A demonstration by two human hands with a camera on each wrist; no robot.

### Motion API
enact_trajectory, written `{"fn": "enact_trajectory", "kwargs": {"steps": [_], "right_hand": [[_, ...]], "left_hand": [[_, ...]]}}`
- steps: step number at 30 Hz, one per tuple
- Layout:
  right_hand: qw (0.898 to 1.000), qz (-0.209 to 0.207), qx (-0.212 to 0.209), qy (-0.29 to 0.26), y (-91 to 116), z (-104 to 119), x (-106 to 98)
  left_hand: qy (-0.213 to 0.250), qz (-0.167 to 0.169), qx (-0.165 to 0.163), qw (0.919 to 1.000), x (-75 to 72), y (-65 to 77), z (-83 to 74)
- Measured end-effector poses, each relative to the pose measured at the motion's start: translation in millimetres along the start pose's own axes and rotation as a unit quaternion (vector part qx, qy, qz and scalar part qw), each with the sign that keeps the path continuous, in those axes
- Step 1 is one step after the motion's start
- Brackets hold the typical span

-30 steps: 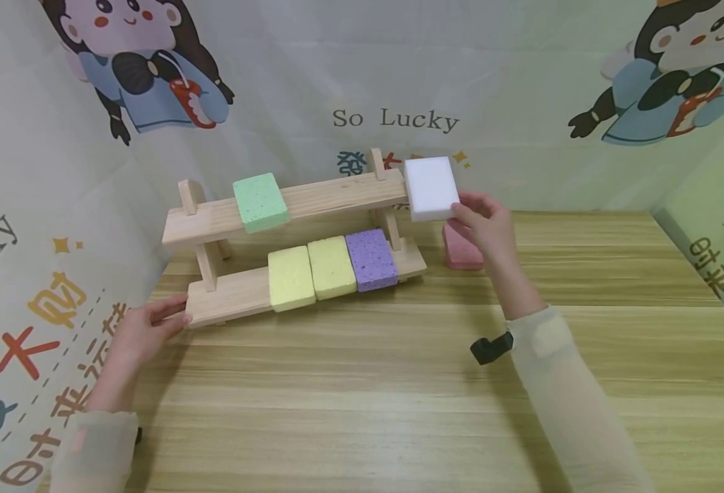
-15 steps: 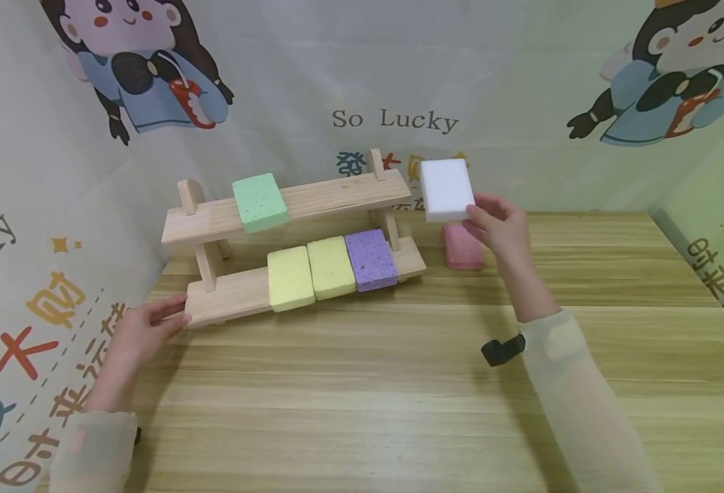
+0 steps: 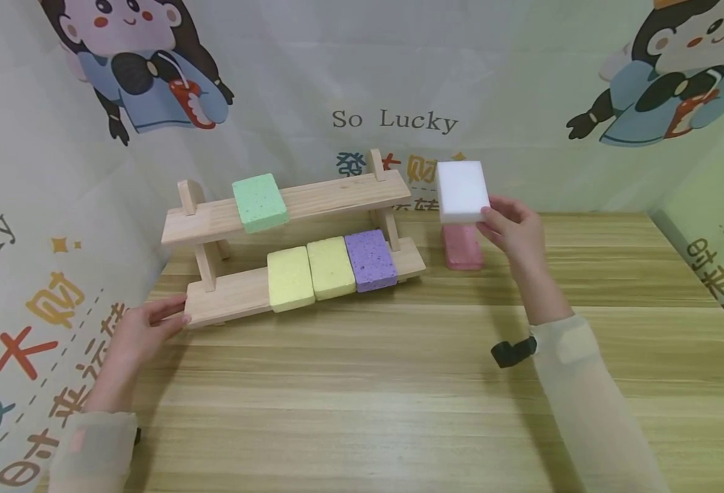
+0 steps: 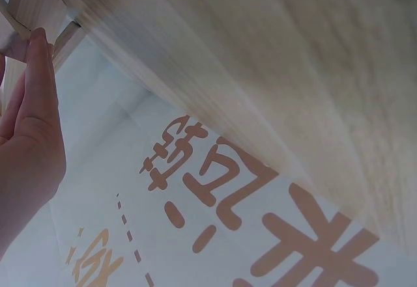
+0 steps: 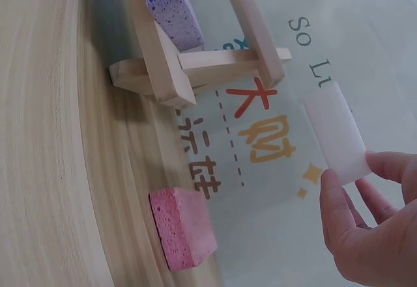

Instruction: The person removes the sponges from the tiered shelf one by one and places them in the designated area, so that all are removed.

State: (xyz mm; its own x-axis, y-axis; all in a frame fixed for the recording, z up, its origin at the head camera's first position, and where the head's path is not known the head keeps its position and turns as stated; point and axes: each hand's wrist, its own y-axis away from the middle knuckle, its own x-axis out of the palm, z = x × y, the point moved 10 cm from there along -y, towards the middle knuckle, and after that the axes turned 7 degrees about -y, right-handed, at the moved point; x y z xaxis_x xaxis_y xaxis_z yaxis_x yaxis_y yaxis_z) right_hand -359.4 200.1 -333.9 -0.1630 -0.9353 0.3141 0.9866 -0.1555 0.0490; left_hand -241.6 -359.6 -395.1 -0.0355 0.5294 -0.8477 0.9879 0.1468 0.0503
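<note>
In the head view my right hand (image 3: 516, 229) pinches a white sponge (image 3: 462, 192) by its lower right corner, raised beyond the right end of a two-tier wooden shelf (image 3: 343, 194). The right wrist view shows this white sponge (image 5: 335, 131) edge-on between thumb and fingers. My left hand (image 3: 142, 329) holds the left end of the lower board, with fingertips at its edge; the left wrist view shows these fingers (image 4: 40, 72) nearly straight against the wood. A green sponge (image 3: 260, 202) lies on the upper board. Two yellow sponges (image 3: 291, 277) and a purple one (image 3: 370, 260) sit side by side below.
A pink sponge (image 3: 463, 248) lies on the wooden table (image 3: 349, 404), right of the shelf and partly overlapped by the white one in the head view. Printed cloth (image 3: 392, 75) hangs behind and at both sides. Upright pegs (image 3: 375, 164) rise above the upper board.
My right hand has moved right with the white sponge, away from the upper board's end, until it stands over the pink sponge in this view. The left hand and shelf stay put.
</note>
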Motion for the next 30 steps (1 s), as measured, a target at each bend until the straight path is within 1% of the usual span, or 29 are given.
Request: {"fn": "enact_trajectory", "kwargs": {"steps": [6,15,22,25,30], "right_hand": [[1.000,-0.006,0.007,-0.015,-0.6,-0.9,-8.4],[1.000,-0.014,0.008,-0.022,-1.5,-2.8,-22.2],[0.999,-0.020,0.013,-0.034,-1.4,-5.3,-33.0],[0.999,-0.024,0.013,-0.031,-1.6,-6.4,-37.8],[0.998,-0.032,0.018,-0.041,-2.3,-9.0,-45.6]], "left_hand": [[0.003,0.000,0.001,1.0000,-0.1,0.1,-0.5],[-0.004,0.003,-0.002,1.0000,-1.0,-0.1,-0.2],[0.001,0.007,0.003,1.0000,-0.7,-0.1,-1.8],[0.000,0.007,0.001,1.0000,-1.0,0.0,-1.6],[0.001,0.006,-0.001,1.0000,-1.2,-0.3,-0.9]]}}
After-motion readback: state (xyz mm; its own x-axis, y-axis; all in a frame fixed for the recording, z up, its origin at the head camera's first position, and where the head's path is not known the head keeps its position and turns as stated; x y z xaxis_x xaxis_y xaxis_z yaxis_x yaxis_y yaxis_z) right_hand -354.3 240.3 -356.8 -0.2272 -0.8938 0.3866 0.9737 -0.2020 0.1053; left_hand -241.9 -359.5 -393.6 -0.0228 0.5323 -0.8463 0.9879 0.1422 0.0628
